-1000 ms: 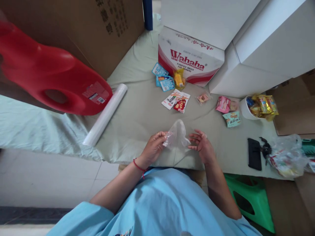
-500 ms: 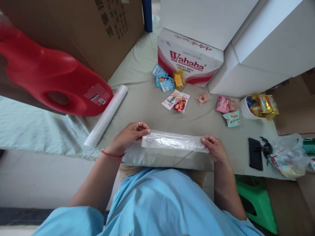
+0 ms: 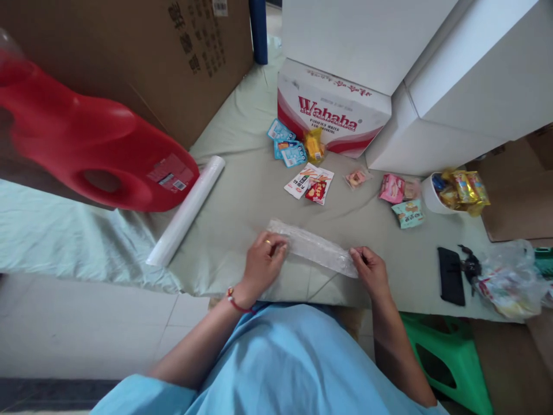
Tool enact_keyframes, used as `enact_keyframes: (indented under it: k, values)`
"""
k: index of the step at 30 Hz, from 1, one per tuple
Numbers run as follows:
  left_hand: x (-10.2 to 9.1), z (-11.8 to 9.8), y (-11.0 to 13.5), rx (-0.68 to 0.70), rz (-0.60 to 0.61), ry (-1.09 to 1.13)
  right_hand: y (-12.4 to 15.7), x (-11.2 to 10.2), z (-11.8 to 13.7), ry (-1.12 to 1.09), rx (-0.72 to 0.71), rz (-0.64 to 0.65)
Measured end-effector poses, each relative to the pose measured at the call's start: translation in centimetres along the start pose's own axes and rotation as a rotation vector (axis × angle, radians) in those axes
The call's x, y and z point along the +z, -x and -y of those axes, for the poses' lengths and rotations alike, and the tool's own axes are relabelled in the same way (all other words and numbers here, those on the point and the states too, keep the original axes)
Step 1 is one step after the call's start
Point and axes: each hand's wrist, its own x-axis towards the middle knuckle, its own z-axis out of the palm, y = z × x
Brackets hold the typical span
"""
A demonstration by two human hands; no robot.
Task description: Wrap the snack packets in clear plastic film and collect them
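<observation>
A long folded strip of clear plastic bag point(image 3: 317, 249) stretches between my two hands, just above the table's front part. My left hand point(image 3: 264, 262) pinches it near its left end, with a short piece sticking out past the fingers. At the right end, the thumb and fingers of my right hand point(image 3: 370, 270) are closed on its edge. To the left of my hands lies a roll of clear plastic bags point(image 3: 186, 212). Beyond the strip rest white and red snack packets point(image 3: 310, 183) and a small clear packet point(image 3: 356, 177).
A red jug point(image 3: 108, 144) and a cardboard box point(image 3: 142, 63) stand at left. Behind are blue packets point(image 3: 287, 144), a yellow packet point(image 3: 314, 145) and a Wahaba carton point(image 3: 332, 109). At right are a white cup of snacks point(image 3: 435, 196), a phone point(image 3: 451, 276) and a green stool point(image 3: 453, 363).
My left hand has moved right, turning and sliding inward along the plastic strip. The strip now slants down to the right. My right hand still grips its end, slightly lower.
</observation>
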Motion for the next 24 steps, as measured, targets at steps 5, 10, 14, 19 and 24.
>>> enact_keyframes:
  k: [5, 10, 14, 19, 24]
  values:
    - [4.5, -1.5, 1.3, -0.318, 0.331, 0.438, 0.4, -0.4, 1.3, 0.005, -0.169, 0.037]
    - [7.8, -2.9, 1.3, -0.679, 0.521, 0.745, 1.7, -0.8, 2.7, 0.021, -0.263, 0.109]
    - [9.0, -3.0, 1.0, -0.678, 0.49, 0.745, 2.6, -1.0, 2.9, 0.036, -0.315, 0.167]
    - [9.0, -2.6, 1.0, -0.649, 0.486, 0.741, 2.8, -1.0, 3.0, -0.009, -0.282, 0.272]
    - [8.7, -2.5, 1.2, -0.612, 0.498, 0.708, 2.3, -0.8, 2.7, -0.118, -0.173, 0.406]
